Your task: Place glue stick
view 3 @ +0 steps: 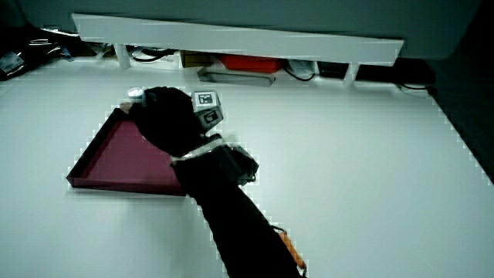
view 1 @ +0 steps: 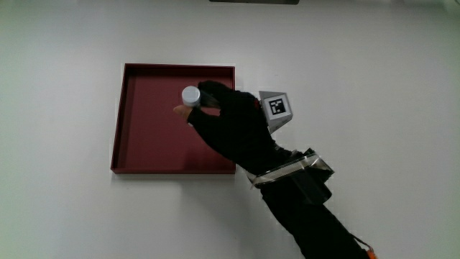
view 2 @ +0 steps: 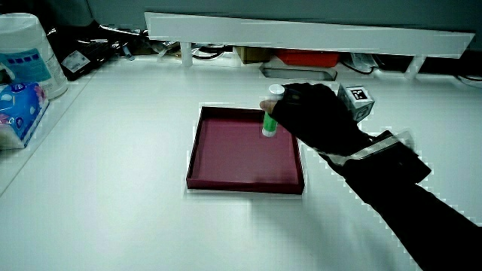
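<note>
Main view: white tabletop (view 1: 374, 65) fills the frame. Dark red square tray (view 1: 151, 144) with a low rim sits near the centre of the frame. Forearm in a black sleeve reaches in over the tray's corner nearest the person. Hand (view 1: 233, 129) is over the tray's inside, fingers closed around the glue stick (view 1: 190, 96). Patterned cube (view 1: 277, 108) on the hand's back sits just outside the tray rim.

In a side view the stick (view 2: 269, 124) stands upright, green body and white cap, inside the tray (view 2: 226, 154), in the half farther from the person. Cannot tell whether its base touches the tray floor. Only the cap (view 3: 136, 93) shows past the hand (view 3: 170, 116) in a side view.
</note>
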Available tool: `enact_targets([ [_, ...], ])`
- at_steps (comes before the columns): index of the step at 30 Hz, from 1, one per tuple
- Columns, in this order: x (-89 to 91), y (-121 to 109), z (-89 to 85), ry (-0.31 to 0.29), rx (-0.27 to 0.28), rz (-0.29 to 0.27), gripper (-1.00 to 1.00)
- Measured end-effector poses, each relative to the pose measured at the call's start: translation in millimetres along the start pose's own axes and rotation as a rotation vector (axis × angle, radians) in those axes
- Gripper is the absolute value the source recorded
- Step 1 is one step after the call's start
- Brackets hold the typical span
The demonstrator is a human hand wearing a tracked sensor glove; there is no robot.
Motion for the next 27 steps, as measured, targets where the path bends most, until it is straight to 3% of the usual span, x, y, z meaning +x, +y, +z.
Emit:
enact_targets([
  [1,7.2,0,-2.0,-0.048,0.003,-0.014,0.0],
  [2,11.0,-1,-5.4,-0.006,-0.008,-0.045,0.0],
  [5,28.0,-3,-11.0,0.028,-0.021,-0.11,0.0],
  [11,57.1,-8,-21.0,0.074,-0.034,-0.191,0.0],
  [13,62.4,-9,-22.2,0.058,-0.033,-0.218,0.0],
  [15,65.9,-10,-23.6,0.075,-0.034,-0.217,0.0],
  [22,74.6,-13,-30.3,0.05,-0.053,-0.254,0.0],
  [24,78.5,-15,-30.7,0.076,-0.05,-0.264,0.0],
  [27,75.7,-14,-31.9,0.069,-0.055,-0.262,0.0],
])
